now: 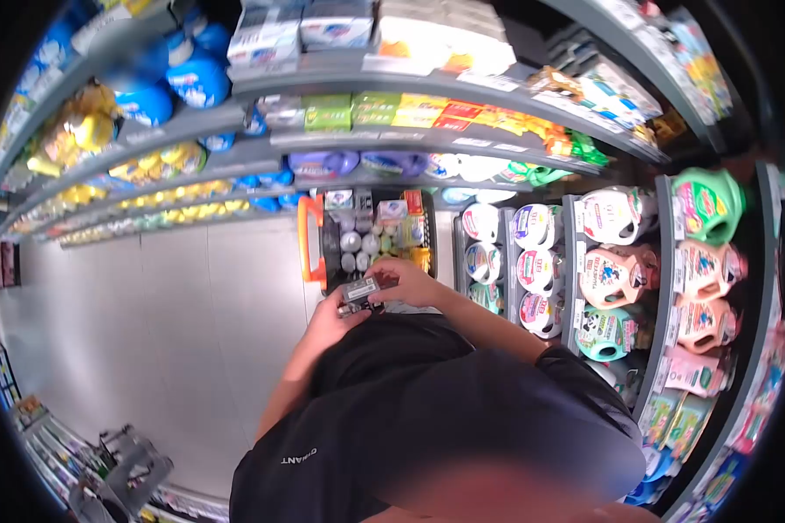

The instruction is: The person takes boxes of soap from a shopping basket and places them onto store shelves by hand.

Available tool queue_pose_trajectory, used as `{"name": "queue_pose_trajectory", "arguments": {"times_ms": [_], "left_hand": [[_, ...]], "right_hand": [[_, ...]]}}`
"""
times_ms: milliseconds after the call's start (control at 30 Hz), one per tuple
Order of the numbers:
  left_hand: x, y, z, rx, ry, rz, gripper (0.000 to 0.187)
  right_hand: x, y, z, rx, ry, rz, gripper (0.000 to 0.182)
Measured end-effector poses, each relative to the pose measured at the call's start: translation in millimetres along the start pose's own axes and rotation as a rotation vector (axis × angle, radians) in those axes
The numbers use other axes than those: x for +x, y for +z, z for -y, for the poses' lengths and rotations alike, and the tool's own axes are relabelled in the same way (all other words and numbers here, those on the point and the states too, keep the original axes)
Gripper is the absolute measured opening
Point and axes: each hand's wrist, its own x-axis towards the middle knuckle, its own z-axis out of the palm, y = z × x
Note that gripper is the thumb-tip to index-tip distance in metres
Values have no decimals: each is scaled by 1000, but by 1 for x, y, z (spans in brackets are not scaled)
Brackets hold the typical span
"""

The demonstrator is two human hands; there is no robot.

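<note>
Low in front of my body, both hands meet at a small dark grey, block-like thing with a white printed label; its exact kind is not clear. My left hand grips it from the left and below. On the right side, my right hand has its fingers bent around the near edge and top. Just beyond my hands is a black basket with an orange handle at its left. Several bottles with pale round caps and small boxes fill it.
Ahead, a long shelf carries boxes and blue bottles. To my right, shelving holds detergent jugs close to my arm. Pale floor tiles stretch left. A grey metal and plastic object stands at lower left.
</note>
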Motion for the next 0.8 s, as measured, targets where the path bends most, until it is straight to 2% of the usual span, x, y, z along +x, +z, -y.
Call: {"name": "queue_pose_trajectory", "arguments": {"times_ms": [133, 233, 267, 367, 400, 500, 533, 567, 600, 633, 667, 700, 733, 800], "left_hand": [[15, 11, -38, -176, 120, 6, 41], [22, 17, -71, -327, 44, 33, 38], [24, 23, -81, -362, 108, 30, 33], [28, 34, -96, -315, 152, 42, 31], [29, 40, -103, -301, 154, 44, 31], [31, 54, -120, -280, 167, 81, 33], [34, 55, -117, -226, 207, 87, 33], [38, 55, -110, -172, 247, 92, 33], [41, 55, -107, -119, 286, 97, 33], [40, 56, -114, -129, 314, 134, 33], [36, 58, -124, -140, 339, 172, 34], [34, 59, -129, -151, 363, 210, 34], [34, 58, -126, -156, 352, 243, 37], [31, 58, -121, -191, 308, 234, 37]], "right_hand": [[-24, -10, 58, 149, 47, -85, 54], [-36, -20, 50, -82, -204, -153, 62], [-43, -24, 50, -41, -91, -136, 61], [-56, -35, 56, 112, -75, -81, 58], [-64, -37, 69, 116, -164, -93, 51], [-83, -59, 77, -123, -215, -160, 48], [-95, -68, 96, -229, -306, -252, 46], [-107, -80, 132, -181, -287, -205, 45], [-99, -108, 112, -232, -432, -203, 37], [-119, -121, 149, -14, -353, -168, 34], [-137, -137, 191, -285, -412, -260, 32], [-145, -156, 212, -171, -495, -291, 34], [-157, -176, 245, -591, -459, -564, 36], [-180, -213, 304, -604, -530, -720, 41]]}}
